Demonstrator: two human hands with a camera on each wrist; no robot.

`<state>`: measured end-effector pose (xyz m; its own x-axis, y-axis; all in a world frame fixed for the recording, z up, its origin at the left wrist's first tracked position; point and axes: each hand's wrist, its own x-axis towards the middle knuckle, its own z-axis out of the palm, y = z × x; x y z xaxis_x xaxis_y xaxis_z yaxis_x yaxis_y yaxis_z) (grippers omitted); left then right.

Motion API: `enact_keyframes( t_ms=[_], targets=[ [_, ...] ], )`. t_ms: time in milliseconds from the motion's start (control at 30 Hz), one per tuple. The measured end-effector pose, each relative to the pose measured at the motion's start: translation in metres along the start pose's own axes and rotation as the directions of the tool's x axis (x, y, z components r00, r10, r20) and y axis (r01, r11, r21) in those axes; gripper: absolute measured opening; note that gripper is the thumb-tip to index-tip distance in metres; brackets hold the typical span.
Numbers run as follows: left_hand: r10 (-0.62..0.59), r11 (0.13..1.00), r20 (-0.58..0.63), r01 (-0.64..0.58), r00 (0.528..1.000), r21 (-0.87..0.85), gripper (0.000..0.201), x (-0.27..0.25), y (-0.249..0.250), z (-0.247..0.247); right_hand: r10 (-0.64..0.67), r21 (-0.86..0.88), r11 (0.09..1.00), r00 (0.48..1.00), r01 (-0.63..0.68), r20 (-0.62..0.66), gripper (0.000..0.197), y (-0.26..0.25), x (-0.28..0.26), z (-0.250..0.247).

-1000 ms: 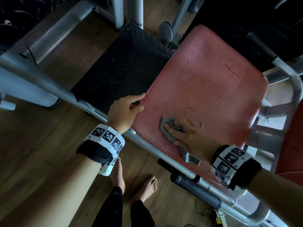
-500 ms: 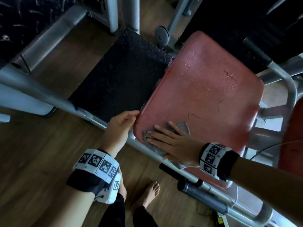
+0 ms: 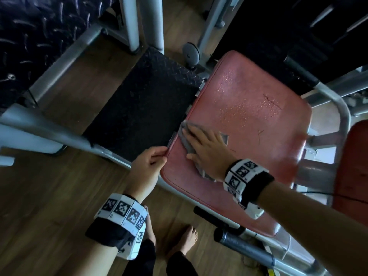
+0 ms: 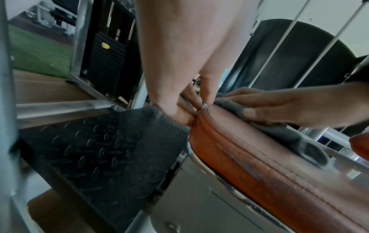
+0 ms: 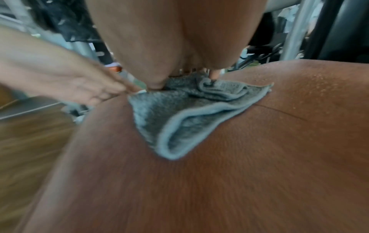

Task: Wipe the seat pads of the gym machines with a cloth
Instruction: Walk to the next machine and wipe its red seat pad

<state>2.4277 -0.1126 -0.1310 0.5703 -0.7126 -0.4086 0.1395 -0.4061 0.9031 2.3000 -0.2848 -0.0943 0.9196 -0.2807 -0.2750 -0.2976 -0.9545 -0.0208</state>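
Note:
A red seat pad (image 3: 249, 116) with droplets and small cracks on its far half fills the middle of the head view. A grey cloth (image 3: 186, 144) lies on its left side. My right hand (image 3: 207, 146) presses flat on the cloth, fingers straight and pointing at the pad's left edge. In the right wrist view the cloth (image 5: 179, 118) is bunched and folded under my palm (image 5: 179, 39). My left hand (image 3: 149, 164) holds the pad's left rim. In the left wrist view its thumb and curled fingers (image 4: 185, 116) pinch the stitched edge of the pad (image 4: 259, 165), close to the cloth (image 4: 289, 134).
A black diamond-pattern footplate (image 3: 143, 108) lies left of the seat. Grey steel frame tubes (image 3: 49, 134) cross in front of it. A black-gripped handle bar (image 3: 245, 246) sticks out below the seat. A second red pad (image 3: 356, 166) stands at the right. My bare feet (image 3: 187, 240) are on the wooden floor.
My right hand has slid the cloth from the pad's near edge up along its left side. My left hand has stayed on the pad's left rim.

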Motion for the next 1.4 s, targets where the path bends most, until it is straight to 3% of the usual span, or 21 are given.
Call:
enact_keyframes(
  t_ms=[167,300,433,533,667,833,1100,1300,1400],
  targets=[
    [-0.012,0.972,0.075,-0.006,0.997,0.234,0.046,0.014,0.023,0.009,-0.17,0.002,0.985,0.985,0.17,0.028,0.066,0.002,-0.062,0.009],
    [0.135,0.935,0.122,-0.167,0.983,0.313,0.059,0.026,0.046,0.029,-0.243,0.025,0.97,0.97,0.242,0.02,0.069,0.03,-0.106,0.025],
    [0.17,0.872,0.093,-0.194,0.981,0.449,0.063,0.03,0.049,0.04,-0.183,0.007,0.983,0.983,0.183,0.016,0.068,0.043,-0.117,0.026],
    [0.167,0.864,0.106,-0.198,0.98,0.462,0.066,0.031,0.047,0.04,-0.069,0.014,0.998,0.998,0.069,-0.009,0.057,0.049,-0.105,0.02],
    [0.146,0.872,0.093,-0.173,0.985,0.458,0.066,0.034,0.05,0.039,0.083,0.074,0.994,0.997,-0.084,0.007,0.061,0.047,-0.096,0.02],
    [0.134,0.857,0.074,-0.153,0.988,0.491,0.065,0.033,0.051,0.042,-0.084,0.03,0.996,0.995,0.086,-0.046,0.074,0.033,-0.121,0.028],
    [0.144,0.857,0.049,-0.149,0.988,0.492,0.063,0.031,0.051,0.046,0.172,0.107,0.979,0.985,-0.171,0.0,0.075,0.053,-0.085,0.025],
    [0.106,0.863,0.019,-0.102,0.994,0.495,0.064,0.029,0.052,0.052,-0.042,0.016,0.999,0.995,0.043,-0.087,0.072,0.039,-0.125,0.034],
    [0.097,0.845,0.001,-0.083,0.995,0.529,0.063,0.028,0.054,0.054,-0.003,-0.03,1.0,0.998,0.001,-0.07,0.065,0.044,-0.121,0.032]
  ],
)
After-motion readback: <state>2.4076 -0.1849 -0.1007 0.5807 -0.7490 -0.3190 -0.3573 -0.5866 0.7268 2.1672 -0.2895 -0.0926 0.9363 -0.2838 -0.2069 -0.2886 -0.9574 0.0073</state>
